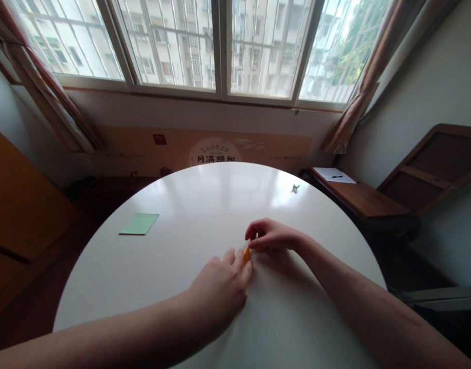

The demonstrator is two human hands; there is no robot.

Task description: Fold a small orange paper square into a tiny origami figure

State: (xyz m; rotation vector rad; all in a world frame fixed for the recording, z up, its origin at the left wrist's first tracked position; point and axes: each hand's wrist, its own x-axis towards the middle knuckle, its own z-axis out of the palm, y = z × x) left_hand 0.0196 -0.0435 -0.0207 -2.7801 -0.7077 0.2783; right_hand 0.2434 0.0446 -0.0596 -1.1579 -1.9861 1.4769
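Note:
A small orange piece of paper (246,255) lies on the round white table (204,205), mostly hidden between my two hands. My left hand (222,287) rests palm down on the table with its fingers closed over the near side of the orange piece. My right hand (271,237) is curled, its fingertips pinching the far end of the same piece. A green sheet of paper (139,224) lies flat on the table to the left, well away from both hands. A tiny green folded object (295,188) sits near the table's far right edge.
A dark wooden side table (358,197) with a white paper and pen (334,176) stands to the right. Behind it is a wooden chair (438,164). A wide window (220,46) with curtains runs along the far wall. A wooden cabinet (20,205) stands at left.

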